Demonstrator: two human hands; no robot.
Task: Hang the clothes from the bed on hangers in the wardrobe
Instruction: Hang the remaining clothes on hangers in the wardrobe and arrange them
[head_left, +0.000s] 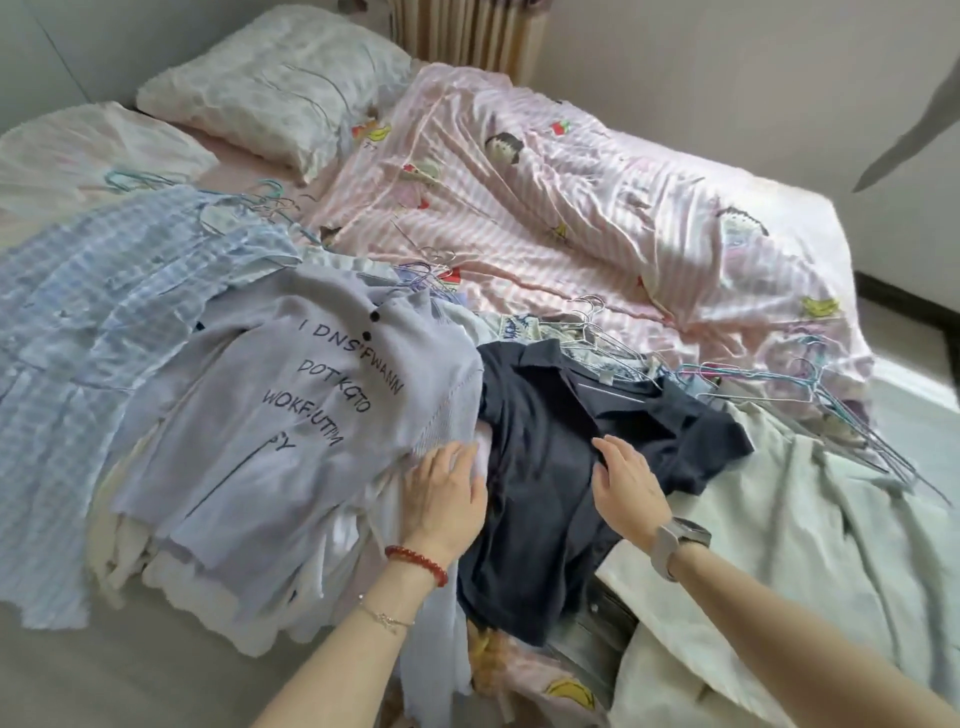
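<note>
Navy cloth lies under both hands: the right hand (631, 480) rests flat on the dark polo shirt (571, 457) with fingers straight, holding nothing, and the left hand (447, 499) lies just as flat at the shirt's left edge, its fingertips on pale fabric where the shirt meets the lilac top (291, 410); neither grip is closed on anything yet. A wire hanger (618, 387) seems already threaded through the polo's collar, though its hook is lost among other wires. My worry is the tangle: loose hangers (810, 384) lie heaped just beyond the shirt's right shoulder and more (426, 270) near the lilac top's collar, so lifting the polo may well drag neighbours along or snag a hook in the striped duvet (571, 208). The polo also overlaps a pale green garment (779, 545) and sits on jeans (597, 634), which could slide off the bed's edge if pulled. A blue checked dress (104, 312) lies further left on the bed (78, 675). No wardrobe is in view. Print on the lilac top reads roughly "I DNS'FWANN / DOT KGTO / WOKF.UTIM", with a last line partly folded under; the polo's neck label is too small to read.
</note>
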